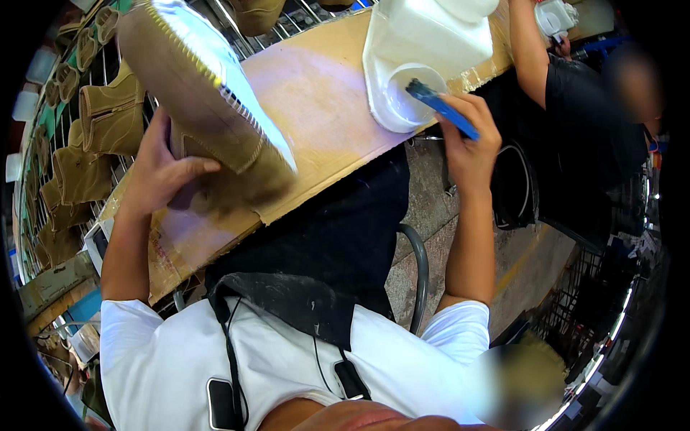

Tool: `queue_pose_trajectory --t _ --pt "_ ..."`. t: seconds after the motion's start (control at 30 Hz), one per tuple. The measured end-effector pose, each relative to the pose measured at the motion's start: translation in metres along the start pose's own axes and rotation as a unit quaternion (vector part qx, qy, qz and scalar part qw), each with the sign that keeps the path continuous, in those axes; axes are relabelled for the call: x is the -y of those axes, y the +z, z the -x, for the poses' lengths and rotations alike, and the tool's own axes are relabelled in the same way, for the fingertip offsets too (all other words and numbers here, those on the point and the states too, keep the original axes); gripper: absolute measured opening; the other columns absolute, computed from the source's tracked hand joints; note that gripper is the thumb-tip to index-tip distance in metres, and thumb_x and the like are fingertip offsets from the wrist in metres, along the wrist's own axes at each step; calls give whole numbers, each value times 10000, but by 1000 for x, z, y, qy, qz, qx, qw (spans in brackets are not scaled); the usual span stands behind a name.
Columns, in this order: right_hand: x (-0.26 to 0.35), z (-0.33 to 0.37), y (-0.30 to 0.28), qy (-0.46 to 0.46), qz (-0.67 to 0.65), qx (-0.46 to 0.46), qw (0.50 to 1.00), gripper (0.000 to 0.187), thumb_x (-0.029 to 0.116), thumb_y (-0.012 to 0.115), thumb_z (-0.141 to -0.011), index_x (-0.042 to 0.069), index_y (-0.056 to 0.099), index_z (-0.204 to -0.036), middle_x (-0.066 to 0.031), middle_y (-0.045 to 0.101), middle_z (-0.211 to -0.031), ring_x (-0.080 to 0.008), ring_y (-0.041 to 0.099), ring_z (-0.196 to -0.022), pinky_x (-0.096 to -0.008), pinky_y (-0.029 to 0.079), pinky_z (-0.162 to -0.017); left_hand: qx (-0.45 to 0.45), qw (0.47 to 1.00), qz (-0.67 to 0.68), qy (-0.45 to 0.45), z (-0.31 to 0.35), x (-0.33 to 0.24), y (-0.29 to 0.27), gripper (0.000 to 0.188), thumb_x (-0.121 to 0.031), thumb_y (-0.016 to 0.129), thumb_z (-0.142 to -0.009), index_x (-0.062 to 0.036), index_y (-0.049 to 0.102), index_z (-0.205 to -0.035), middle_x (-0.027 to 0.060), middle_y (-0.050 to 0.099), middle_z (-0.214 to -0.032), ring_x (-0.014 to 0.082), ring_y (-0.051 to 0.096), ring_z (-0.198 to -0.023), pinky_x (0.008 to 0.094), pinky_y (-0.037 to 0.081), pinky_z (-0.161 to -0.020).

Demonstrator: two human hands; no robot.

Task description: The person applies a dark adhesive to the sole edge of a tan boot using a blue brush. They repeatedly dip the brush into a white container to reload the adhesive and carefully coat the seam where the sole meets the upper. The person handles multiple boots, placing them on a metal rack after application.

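Observation:
My left hand (169,161) grips a tan boot (190,93) by its upper, with the thumb spread across the side. The boot is tilted so that its pale, shiny sole (198,39) shows, with yellowish stitching along the edge. In my right hand (471,136) is a blue-handled brush (453,115), pinched between thumb and fingers. Its dark bristles are over a round white cup (392,93) with whitish liquid inside. This cup is joined to a white plastic container (424,43) at the far side of the cardboard.
Cardboard (316,86) covers the bench before me. Several tan boots (111,115) stand on a wire rack at the left. At the right another person in dark clothes (589,108) is at work. A curved grey metal tube (419,273) is near my right arm.

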State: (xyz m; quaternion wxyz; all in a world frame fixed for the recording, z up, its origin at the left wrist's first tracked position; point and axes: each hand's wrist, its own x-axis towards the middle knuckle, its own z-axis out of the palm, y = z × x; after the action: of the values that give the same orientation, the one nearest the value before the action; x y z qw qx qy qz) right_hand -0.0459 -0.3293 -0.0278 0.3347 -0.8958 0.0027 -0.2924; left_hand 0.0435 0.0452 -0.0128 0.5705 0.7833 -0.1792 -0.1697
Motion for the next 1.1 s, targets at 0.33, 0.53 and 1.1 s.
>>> queue_pose_trajectory --t 0.33,0.53,1.1 --pt "19 27 10 252 -224 -55 940 121 88 645 -810 -24 609 -840 -44 597 -743 -102 546 -673 -235 428 -623 158 985 29 -57 36 -3 24 994 -153 788 -642 33 190 -1414 149 380 -1370 222 379 -1257 321 287 -1042" --pt "86 0 32 268 -596 0 757 212 146 571 -855 -19 553 -987 -87 625 -844 -150 594 -724 -264 451 -648 207 976 55 -34 42 -16 34 1025 -242 805 -656 -41 172 -1437 172 480 -1292 243 487 -1174 328 364 -980" --pt "115 11 15 100 -472 -44 875 300 72 580 -812 -76 516 -1065 -176 569 -1025 -227 557 -957 -354 422 -889 166 985 -27 35 55 -13 29 1057 -357 816 -620 -115 194 -1440 201 634 -1043 343 612 -997 352 465 -848"
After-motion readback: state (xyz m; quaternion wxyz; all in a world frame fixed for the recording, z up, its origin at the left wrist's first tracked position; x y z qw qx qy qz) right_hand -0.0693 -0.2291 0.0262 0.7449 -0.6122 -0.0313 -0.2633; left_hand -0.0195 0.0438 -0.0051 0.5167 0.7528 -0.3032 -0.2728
